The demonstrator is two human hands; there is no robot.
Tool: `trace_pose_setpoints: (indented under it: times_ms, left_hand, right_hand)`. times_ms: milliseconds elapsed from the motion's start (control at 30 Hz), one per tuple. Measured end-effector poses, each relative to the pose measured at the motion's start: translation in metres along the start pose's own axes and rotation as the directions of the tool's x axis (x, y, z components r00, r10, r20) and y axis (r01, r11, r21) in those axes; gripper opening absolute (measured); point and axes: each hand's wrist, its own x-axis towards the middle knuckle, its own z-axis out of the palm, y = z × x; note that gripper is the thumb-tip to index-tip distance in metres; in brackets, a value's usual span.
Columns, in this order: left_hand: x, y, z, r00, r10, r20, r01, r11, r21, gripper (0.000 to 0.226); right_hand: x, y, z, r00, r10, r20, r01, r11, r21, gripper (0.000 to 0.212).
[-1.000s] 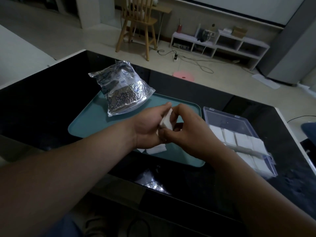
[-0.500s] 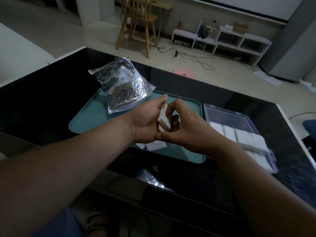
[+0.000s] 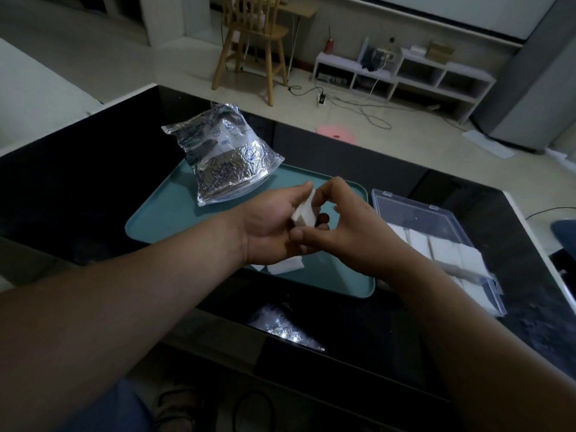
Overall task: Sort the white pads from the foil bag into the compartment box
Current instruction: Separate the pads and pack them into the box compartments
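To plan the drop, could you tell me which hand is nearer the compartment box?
Right. Both hands hold a white pad; the right hand is just left of the compartment box, the left hand farther left over the tray.

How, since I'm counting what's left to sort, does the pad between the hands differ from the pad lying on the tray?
The held pad is up off the teal tray, tilted on edge; the loose pad lies flat on it. The left hand and right hand grip the held pad; no hand holds the loose pad. The held pad looks thicker than the loose pad. Both are white and outside the compartment box.
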Motion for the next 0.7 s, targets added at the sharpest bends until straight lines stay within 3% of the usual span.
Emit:
trace_pose_setpoints:
  times_ms: [133,233,400,500,700]
  left_hand:
    - [-0.002,0.001,0.001,0.998,-0.025,0.062,0.026,0.999,-0.019,0.058]
    - [-0.006,0.002,0.005,0.992,-0.046,0.118,0.042,0.999,0.032,0.075]
    - [-0.009,0.003,0.007,0.996,-0.055,0.071,0.053,0.998,0.032,0.057]
    - [-0.011,0.006,0.005,0.999,-0.043,0.012,0.042,0.999,0.025,0.059]
    - [-0.008,0.003,0.003,0.999,-0.044,-0.007,0.045,0.995,0.093,0.059]
  right_hand:
    - [-0.002,-0.003,-0.001,0.999,0.029,0.032,-0.033,0.991,0.127,0.041]
    - [-0.003,-0.001,0.002,0.999,0.006,0.033,-0.009,0.996,0.092,0.041]
    - [-0.005,0.0,0.007,0.997,-0.066,-0.044,0.063,0.996,-0.068,0.039]
    - [-0.006,0.0,0.0,0.995,-0.047,-0.088,0.047,0.999,-0.002,0.042]
    - [-0.008,0.001,0.001,0.992,-0.126,-0.005,0.126,0.989,-0.079,0.043]
